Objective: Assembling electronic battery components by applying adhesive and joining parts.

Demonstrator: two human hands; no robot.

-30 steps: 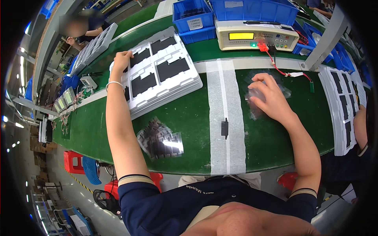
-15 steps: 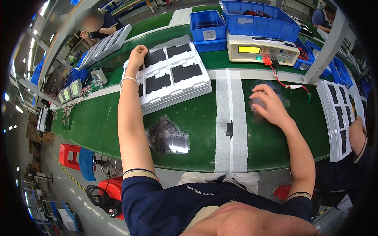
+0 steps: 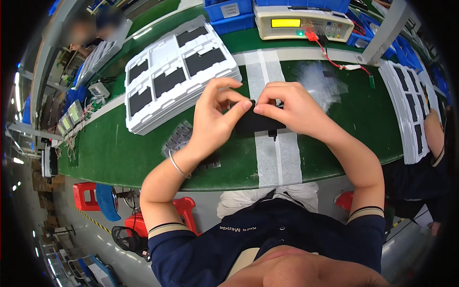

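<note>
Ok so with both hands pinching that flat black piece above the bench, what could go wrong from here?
The flat black piece is held only by the fingertips of the left hand and right hand, so it might slip onto the green bench or bend. The loose pile of clear film lies close behind the right hand and could be brushed. The red lead could snag.
</note>
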